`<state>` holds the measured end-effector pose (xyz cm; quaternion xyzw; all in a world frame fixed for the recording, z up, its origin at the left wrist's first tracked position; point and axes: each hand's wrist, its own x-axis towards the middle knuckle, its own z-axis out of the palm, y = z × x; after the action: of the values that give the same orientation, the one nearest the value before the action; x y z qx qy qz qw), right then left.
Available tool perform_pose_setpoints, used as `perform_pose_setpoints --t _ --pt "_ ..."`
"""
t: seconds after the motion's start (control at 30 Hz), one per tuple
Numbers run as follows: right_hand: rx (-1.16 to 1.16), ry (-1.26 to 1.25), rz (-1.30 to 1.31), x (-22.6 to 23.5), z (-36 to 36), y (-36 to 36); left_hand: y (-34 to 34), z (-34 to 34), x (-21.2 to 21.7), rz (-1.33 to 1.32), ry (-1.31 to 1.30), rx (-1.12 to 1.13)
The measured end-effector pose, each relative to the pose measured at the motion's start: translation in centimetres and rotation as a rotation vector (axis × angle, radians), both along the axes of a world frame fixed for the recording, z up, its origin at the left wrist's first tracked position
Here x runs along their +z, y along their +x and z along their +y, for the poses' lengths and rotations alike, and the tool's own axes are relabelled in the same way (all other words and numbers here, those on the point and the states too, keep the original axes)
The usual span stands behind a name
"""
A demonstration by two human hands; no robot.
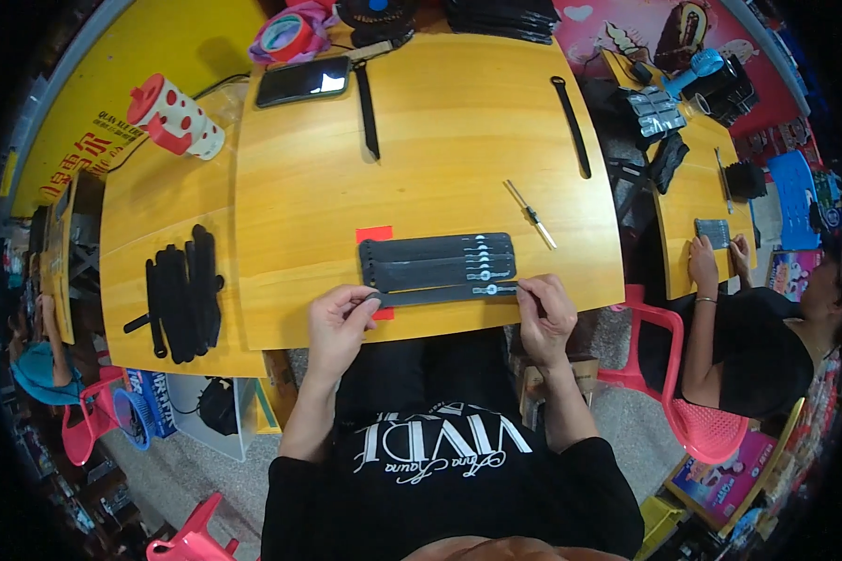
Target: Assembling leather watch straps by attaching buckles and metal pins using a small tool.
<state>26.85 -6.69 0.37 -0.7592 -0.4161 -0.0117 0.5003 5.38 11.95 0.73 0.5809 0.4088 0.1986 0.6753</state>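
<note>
A black hook-and-loop strap (430, 296) is stretched level near the table's front edge. My left hand (341, 323) pinches its left end, and my right hand (544, 313) grips the right end, beside a white printed mark. Just beyond it, several matching black straps (421, 261) lie side by side in a flat row, with white marks near their right ends. Red tape (375, 233) shows on the table at the row's far left corner; another red bit peeks out by my left fingers.
The yellow table (458, 140) also carries a pen-like tool (533, 217), two loose straps (368, 112), a phone (302, 82) and a tape roll (285, 37). A side table holds a strap pile (187, 294) and a spotted tumbler (176, 117). Another person (753, 346) sits at right.
</note>
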Motion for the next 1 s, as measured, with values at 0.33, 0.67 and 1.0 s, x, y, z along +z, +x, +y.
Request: perform_pose_setpoints --t 0.33,0.67,1.0 --pt "-0.029 -0.017 0.103 -0.5 0.9 0.4 0.7 0.4 0.1 -0.002 -0.029 0.067" --pt "-0.061 -0.065 0.088 -0.1 1.1 0.4 0.9 0.3 0.0 0.009 -0.016 0.094" --pt "-0.058 -0.076 0.094 -0.3 1.4 0.4 1.2 0.3 0.6 0.051 -0.017 0.111"
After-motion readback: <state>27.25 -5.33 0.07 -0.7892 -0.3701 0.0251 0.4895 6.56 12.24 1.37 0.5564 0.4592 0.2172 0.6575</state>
